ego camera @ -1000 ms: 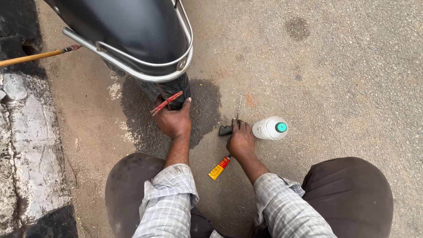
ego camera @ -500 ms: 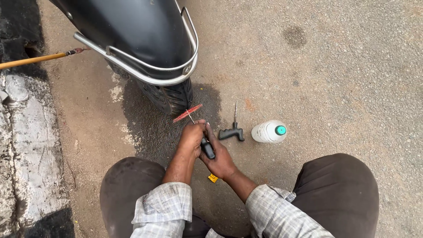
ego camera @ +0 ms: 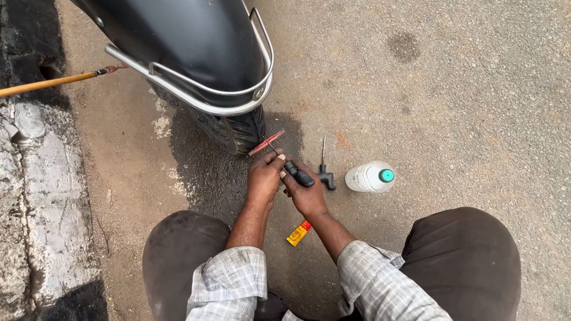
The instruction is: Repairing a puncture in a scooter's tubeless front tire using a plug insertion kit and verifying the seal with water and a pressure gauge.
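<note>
My right hand (ego camera: 308, 196) grips a black-handled tool (ego camera: 295, 173) whose thin metal shaft points up and left. Threaded on its tip is a reddish plug strip (ego camera: 266, 142), just in front of the scooter's rear tyre (ego camera: 233, 131). My left hand (ego camera: 264, 177) pinches the shaft near that strip, fingers closed around it. A second black T-handled tool (ego camera: 324, 172) lies on the ground right of my hands. Below my hands lies a small yellow and red tube (ego camera: 298, 233).
A white plastic bottle with a green cap (ego camera: 370, 177) lies on its side at the right. The scooter's dark body and chrome guard rail (ego camera: 202, 98) fill the top left. A yellow rod (ego camera: 47, 84) crosses a painted kerb (ego camera: 41, 196) at left. My knees (ego camera: 464, 249) frame the bottom.
My right hand left the tool by the bottle and came to the middle. Both hands now hold one tool with the red strip, raised slightly toward the tyre.
</note>
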